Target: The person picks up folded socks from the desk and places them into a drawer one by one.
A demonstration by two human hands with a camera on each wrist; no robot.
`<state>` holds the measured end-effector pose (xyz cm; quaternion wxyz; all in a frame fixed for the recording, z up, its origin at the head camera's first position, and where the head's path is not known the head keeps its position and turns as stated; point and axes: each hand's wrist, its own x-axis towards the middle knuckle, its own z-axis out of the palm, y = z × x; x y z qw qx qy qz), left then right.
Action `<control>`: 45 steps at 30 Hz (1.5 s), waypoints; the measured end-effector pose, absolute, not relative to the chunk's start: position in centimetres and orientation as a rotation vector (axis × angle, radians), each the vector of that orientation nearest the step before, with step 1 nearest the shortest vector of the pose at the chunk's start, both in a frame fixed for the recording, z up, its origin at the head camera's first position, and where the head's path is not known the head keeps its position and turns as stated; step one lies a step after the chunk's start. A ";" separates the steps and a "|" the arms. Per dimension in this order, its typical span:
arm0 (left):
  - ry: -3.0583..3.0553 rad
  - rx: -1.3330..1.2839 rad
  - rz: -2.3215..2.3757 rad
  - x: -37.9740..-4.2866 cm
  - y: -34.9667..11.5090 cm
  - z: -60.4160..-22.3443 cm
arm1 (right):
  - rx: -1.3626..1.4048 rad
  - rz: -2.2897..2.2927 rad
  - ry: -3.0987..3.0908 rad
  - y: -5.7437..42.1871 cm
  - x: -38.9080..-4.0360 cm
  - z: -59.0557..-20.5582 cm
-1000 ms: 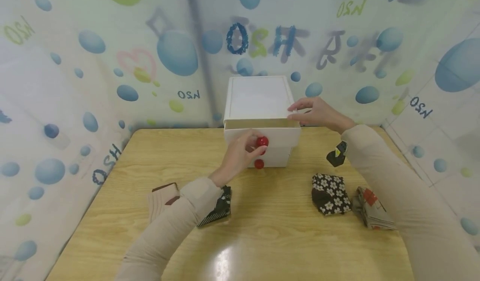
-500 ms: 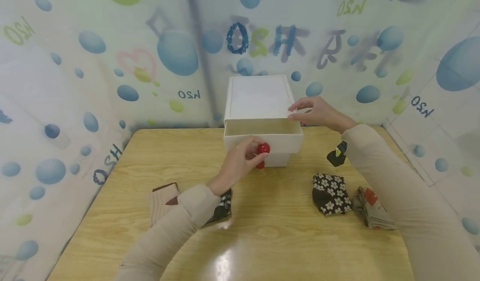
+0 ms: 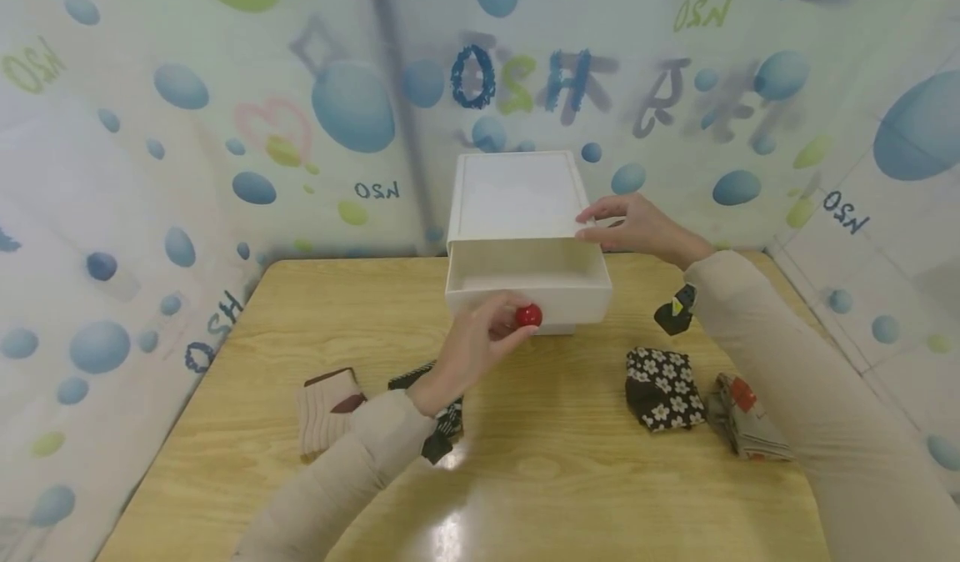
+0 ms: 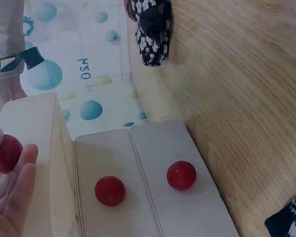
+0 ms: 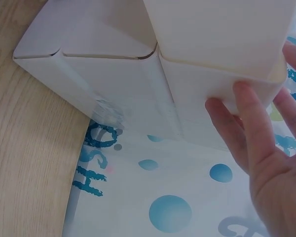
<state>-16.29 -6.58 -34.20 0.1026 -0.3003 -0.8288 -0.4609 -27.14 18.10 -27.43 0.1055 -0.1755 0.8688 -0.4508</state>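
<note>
A white drawer cabinet (image 3: 517,195) with three drawers stands at the back of the table. Its top drawer (image 3: 570,305) is pulled well out, and the visible inside looks bare. My left hand (image 3: 468,349) pinches that drawer's red knob (image 3: 528,316) between thumb and fingers. On the two lower, closed drawers, round red knobs (image 4: 110,191) show in the left wrist view. With fairly straight fingers, my right hand (image 3: 637,227) rests on the cabinet's upper right front corner. The right wrist view shows its fingertips (image 5: 242,89) touching the cabinet's side.
Folded beige striped socks (image 3: 322,403) and dark patterned socks (image 3: 452,416), partly behind my left forearm, lie on the wooden table (image 3: 540,495). Black flowered socks (image 3: 663,388) and grey socks with red (image 3: 746,420) lie at the right. A patterned curtain (image 3: 337,112) hangs behind.
The left hand has drawn the top drawer toward me by its knob, widening the opening until it hides most of the lower drawers in the head view. The right hand has stayed put.
</note>
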 end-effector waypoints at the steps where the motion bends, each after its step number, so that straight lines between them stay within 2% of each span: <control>1: -2.439 -0.890 -1.362 -16.2 -6.6 -34.2 | -0.519 -1.333 2.557 18.1 -27.2 -27.5; 21: -2.369 -1.030 -1.299 -14.0 -6.9 -34.3 | -0.525 -1.330 2.563 18.2 -27.0 -27.5; 45: -2.366 -1.056 -1.314 -11.9 -7.1 -34.2 | -0.503 -1.363 2.535 18.1 -27.1 -27.6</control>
